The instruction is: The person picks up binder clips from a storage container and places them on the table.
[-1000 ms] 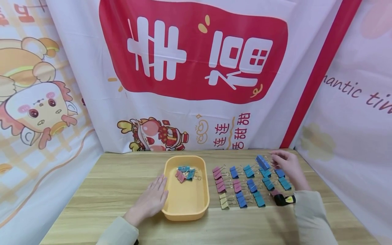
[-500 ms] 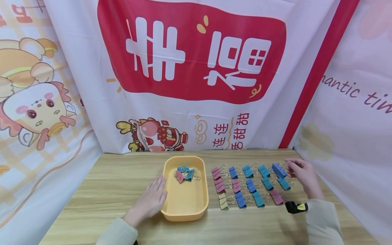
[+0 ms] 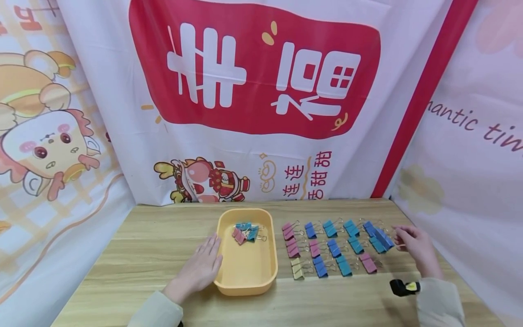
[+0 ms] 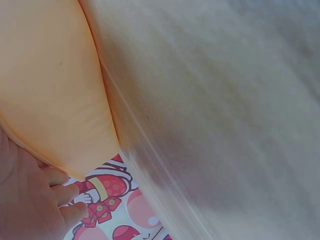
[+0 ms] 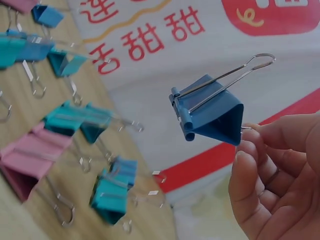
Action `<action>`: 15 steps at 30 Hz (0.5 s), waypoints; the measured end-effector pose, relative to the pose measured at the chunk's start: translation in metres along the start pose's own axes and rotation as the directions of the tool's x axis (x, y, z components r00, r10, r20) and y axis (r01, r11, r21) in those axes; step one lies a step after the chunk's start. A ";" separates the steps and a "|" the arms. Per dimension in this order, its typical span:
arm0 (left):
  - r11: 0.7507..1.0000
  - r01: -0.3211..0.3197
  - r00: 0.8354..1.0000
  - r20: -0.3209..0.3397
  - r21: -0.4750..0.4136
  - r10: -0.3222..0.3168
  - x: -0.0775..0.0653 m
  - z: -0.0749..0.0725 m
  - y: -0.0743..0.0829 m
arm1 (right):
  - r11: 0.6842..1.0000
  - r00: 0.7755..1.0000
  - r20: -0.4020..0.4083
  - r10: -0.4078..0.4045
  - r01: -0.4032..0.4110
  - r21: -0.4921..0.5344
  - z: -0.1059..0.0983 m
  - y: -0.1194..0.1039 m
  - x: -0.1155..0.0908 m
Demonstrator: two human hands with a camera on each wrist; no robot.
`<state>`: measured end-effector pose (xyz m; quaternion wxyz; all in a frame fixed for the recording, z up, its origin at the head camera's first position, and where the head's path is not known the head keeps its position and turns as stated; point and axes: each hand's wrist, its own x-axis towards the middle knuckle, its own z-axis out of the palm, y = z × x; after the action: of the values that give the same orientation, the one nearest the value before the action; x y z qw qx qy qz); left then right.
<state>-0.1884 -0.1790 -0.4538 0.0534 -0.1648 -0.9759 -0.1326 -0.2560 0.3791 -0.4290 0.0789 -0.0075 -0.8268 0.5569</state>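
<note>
My right hand (image 3: 418, 251) pinches a blue binder clip (image 3: 384, 239) by one wire handle. In the right wrist view that binder clip (image 5: 212, 112) hangs off the fingertips, its other handle sticking out. From the head view it overlaps a teal binder clip (image 3: 376, 245) in the far-right part of the rows. On the other side, my left hand (image 3: 199, 265) lies with straight fingers along the left wall of a yellow tray (image 3: 245, 288). The left wrist view has the fingers under the tray's edge (image 4: 60, 125). Inside the tray lie a pink binder clip (image 3: 239, 235) and teal ones (image 3: 253, 233).
Pink, blue, teal and yellow binder clips stand in three rows right of the tray, among them a yellow one (image 3: 298, 269) and a pink one (image 3: 368, 263) in front. A printed cloth (image 3: 261, 172) hangs at the back edge of the wooden table (image 3: 163, 222).
My right hand has carried the blue binder clip right and toward the front, from above the back row to over the teal clip in the middle row. The left hand stays at the tray.
</note>
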 end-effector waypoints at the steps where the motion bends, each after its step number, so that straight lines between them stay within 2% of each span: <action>1: 1.000 -0.001 1.000 -0.002 -0.001 0.001 0.000 0.000 0.000 | 1.000 1.000 0.001 0.006 -0.006 -0.004 0.000 0.001 -0.001; 4: 1.000 -0.001 1.000 -0.006 -0.001 0.001 0.000 -0.001 0.001 | 0.997 1.000 0.018 0.005 -0.007 0.074 -0.006 0.017 0.000; 8: 1.000 -0.005 1.000 -0.006 0.002 0.005 0.000 -0.002 0.002 | 0.980 0.999 0.050 0.000 -0.009 0.197 -0.019 0.062 0.011; 9: 1.000 -0.006 1.000 -0.005 0.001 0.006 0.000 -0.002 0.002 | 0.984 0.998 0.047 0.028 -0.036 0.172 -0.021 0.068 0.012; 12: 1.000 -0.005 1.000 -0.009 -0.010 0.005 0.000 -0.001 0.001 | 0.978 0.996 0.054 0.074 -0.083 0.189 -0.026 0.087 0.015; 13: 1.000 -0.004 1.000 -0.009 -0.010 0.004 0.000 -0.001 0.001 | 0.983 0.993 0.061 0.099 -0.107 0.150 -0.026 0.083 0.011; 15: 1.000 -0.003 1.000 -0.013 -0.012 0.003 0.000 0.000 0.000 | 0.980 0.988 0.078 0.135 -0.145 0.135 -0.025 0.080 0.005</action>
<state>-0.1884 -0.1787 -0.4538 0.0589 -0.1659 -0.9744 -0.1395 -0.2636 0.4331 -0.4931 0.0116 -0.0410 -0.7853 0.6176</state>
